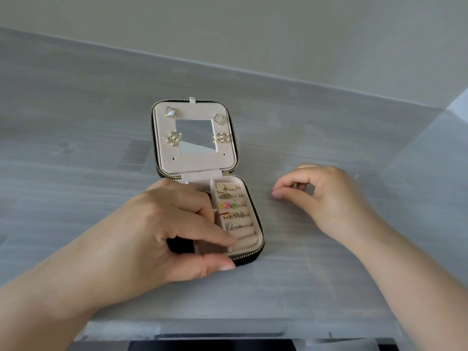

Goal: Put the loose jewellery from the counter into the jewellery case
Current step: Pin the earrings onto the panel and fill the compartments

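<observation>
Home, it seems, grey wood-grain desk [76,122] against plain wall [253,34], personal jewellery case [164,163] with mirror

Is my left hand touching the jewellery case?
Touching. The head view shows the left hand gripping the jewellery case, fingers inside it, thumb against its near edge.

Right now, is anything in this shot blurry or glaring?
Head view: the right hand looks slightly motion-blurred; the jewellery case is sharp; the lid mirror shows a pale reflection, no harsh glare; light is soft, shadows faint.
</observation>
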`<state>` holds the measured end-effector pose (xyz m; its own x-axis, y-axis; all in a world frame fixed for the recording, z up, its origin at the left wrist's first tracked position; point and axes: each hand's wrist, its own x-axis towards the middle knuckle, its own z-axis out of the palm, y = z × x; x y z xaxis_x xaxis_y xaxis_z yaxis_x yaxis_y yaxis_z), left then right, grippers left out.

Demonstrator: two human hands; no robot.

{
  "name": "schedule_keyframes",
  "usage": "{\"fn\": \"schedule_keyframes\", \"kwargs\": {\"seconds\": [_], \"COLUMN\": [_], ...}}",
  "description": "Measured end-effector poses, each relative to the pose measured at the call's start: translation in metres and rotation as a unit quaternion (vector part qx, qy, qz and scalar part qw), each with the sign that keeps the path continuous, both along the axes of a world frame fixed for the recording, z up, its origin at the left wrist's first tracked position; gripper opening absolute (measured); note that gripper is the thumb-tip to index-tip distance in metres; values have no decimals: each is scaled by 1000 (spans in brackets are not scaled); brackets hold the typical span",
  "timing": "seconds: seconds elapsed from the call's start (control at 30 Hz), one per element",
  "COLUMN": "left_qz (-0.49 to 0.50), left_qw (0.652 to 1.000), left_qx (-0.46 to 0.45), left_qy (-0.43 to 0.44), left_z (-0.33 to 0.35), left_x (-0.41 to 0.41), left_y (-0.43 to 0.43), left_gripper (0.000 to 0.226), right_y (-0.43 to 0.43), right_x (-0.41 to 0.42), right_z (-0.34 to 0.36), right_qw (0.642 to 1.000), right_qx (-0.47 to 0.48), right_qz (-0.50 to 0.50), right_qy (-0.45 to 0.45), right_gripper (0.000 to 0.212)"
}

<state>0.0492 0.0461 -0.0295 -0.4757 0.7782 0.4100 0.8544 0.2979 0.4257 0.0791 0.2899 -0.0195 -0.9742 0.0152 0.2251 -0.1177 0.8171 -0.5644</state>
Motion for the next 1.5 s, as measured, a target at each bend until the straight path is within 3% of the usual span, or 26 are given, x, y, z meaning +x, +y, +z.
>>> {"fn": "schedule_keyframes", "kwargs": {"seconds": [0.1,0.2,0.3,0.4,0.63,0.83,0.97,1.1,1.37,1.5], "left_qz": [-5,0,21,25,33,36,35,32,20,-6], "left_qw": [1000,999,999,999,999,999,999,999,999,999], "left_qx": [17,38,32,24,24,25,26,24,37,38], "left_qy": [-8,-29,-37,-34,-30,-32,-27,-20,-11,3], "left_z": [2,6,8,7,5,6,5,4,2,-2], "left_x": [2,6,6,5,5,6,5,5,3,0], "left_y": [-1,-3,-3,-4,-3,-3,-2,-2,-2,-1], "left_gripper": [14,18,23,26,29,30,32,33,33,34], "right_y": [-10,-25,-39,-45,-56,-60,-62,-63,-50,8], "right_x": [8,23,29,27,36,38,39,39,41,23], "right_z": [14,30,31,23,11,9,3,-1,4,22], "right_qw": [984,928,925,945,948,941,957,964,970,990], "right_qx": [-171,-322,-275,-224,-266,-300,-255,-243,-239,-98], "right_qz": [41,130,183,144,54,38,33,9,-36,-105], "right_qy": [-35,-138,-186,-189,-167,-150,-136,-109,1,15], "right_gripper": [2,10,5,14,34,29,21,7,24,17]}}
